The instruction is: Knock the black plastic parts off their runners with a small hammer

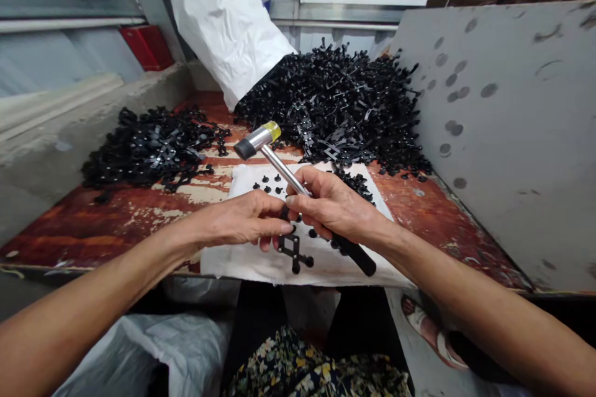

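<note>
My right hand (pixel 333 205) is closed around the shaft of a small hammer (pixel 279 164) with a steel handle, black grip and a black and yellow head that points up and left. My left hand (pixel 242 220) is closed in a pinch beside it, fingertips on a black cross-shaped plastic part (pixel 294 251) that lies on a white cloth (pixel 251 263). A few small black studs (pixel 267 185) sit on the cloth beyond my hands.
A large heap of black plastic parts (pixel 339 105) spills from a white sack (pixel 223 18) at the back. A smaller heap (pixel 149 146) lies to the left on the worn red bench (pixel 93 223). A grey board (pixel 507 130) walls the right side. A white bag (pixel 153 347) hangs below.
</note>
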A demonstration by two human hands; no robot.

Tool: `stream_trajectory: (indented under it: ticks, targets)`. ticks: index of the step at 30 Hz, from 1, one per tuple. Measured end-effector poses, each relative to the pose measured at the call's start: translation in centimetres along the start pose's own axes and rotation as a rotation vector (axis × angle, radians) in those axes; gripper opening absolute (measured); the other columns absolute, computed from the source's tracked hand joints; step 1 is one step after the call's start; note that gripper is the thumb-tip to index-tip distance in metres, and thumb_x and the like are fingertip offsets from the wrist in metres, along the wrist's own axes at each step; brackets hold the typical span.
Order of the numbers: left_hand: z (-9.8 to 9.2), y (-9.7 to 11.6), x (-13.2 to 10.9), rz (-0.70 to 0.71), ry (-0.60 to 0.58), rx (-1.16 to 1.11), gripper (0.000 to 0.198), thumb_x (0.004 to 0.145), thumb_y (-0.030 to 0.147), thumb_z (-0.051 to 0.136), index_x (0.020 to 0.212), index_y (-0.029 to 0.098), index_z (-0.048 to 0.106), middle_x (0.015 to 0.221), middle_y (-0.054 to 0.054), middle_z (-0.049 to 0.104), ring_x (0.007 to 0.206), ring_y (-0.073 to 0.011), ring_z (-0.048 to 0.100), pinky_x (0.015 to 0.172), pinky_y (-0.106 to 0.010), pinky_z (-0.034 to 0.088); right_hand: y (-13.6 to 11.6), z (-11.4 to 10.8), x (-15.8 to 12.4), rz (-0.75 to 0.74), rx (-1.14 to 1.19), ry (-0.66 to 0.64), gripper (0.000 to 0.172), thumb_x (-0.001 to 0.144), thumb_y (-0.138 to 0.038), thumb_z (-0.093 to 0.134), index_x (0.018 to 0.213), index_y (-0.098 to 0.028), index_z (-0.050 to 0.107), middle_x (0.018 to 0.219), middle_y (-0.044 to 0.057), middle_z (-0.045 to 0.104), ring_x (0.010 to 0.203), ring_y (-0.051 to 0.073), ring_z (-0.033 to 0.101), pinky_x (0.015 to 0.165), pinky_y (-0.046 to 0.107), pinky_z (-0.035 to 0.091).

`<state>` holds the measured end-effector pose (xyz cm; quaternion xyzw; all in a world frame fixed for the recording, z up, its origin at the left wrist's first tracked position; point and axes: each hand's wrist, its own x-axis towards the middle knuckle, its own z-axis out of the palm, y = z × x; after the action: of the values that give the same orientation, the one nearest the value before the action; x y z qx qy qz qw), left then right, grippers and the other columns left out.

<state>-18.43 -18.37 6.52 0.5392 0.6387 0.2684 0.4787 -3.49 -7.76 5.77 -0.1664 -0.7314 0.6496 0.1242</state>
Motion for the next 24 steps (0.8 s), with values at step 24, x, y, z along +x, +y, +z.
stream_trajectory:
  ticks: [24]
  targets:
    - [-2.4,-4.8,0.9,-0.226,0.704,-0.626,0.024,0.072,0.007,0.072,0.073,0.017,0.051,0.046,0.011,0.039,0.033,-0.0008,0.026,0.030,-0.010,0.016,5.5,1.2,-6.1,0.217,0.334,0.217,0.038,0.079,-0.051,0.070,0.088,-0.021,0.048,0.063,-0.009,0.053,0.035,0.001,0.033,0.030,0.012,0.028]
